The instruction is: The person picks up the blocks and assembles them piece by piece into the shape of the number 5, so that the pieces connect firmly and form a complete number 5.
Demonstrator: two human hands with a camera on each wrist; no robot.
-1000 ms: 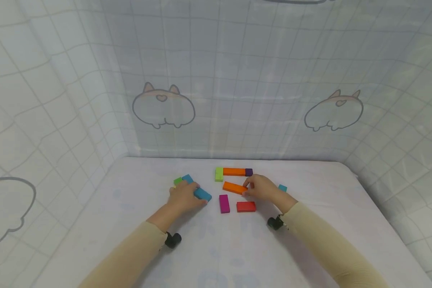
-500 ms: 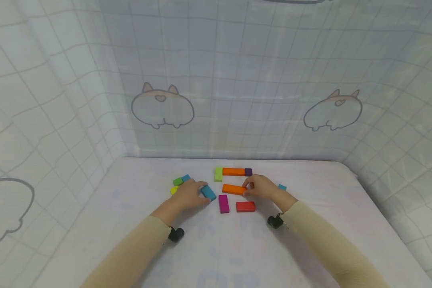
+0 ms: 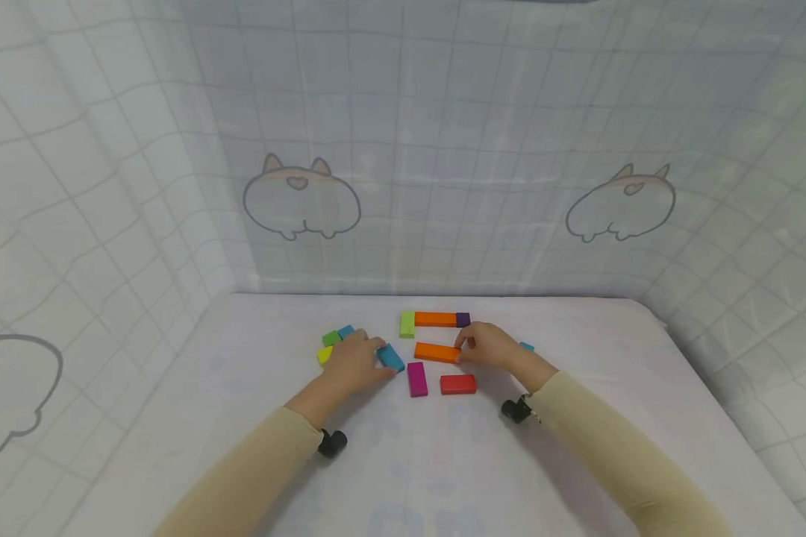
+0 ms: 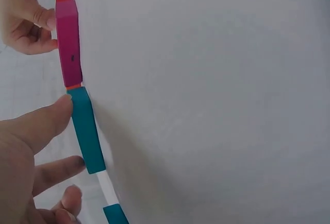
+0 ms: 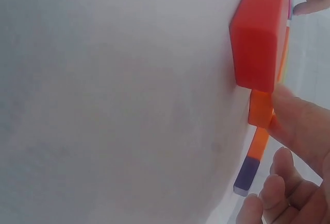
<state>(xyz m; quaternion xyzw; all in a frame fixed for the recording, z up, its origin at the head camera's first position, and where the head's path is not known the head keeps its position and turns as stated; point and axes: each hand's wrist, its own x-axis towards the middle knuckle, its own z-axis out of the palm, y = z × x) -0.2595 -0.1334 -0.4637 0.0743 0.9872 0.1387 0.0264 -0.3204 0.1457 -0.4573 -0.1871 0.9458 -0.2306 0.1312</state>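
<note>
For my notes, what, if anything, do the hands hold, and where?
Left hand: blue block, near its ends. Right hand: nearer orange block, by its right end.

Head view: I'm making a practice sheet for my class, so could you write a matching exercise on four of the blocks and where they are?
Blocks
1. Lime block
2. Magenta block
3. Near orange block
4. Purple block

Places
A. Pinched by the right hand
B. Right end of the far orange block
C. Left end of the far orange block
D. Immediately left of the red block

Pairs: 1-C, 2-D, 3-A, 4-B
</note>
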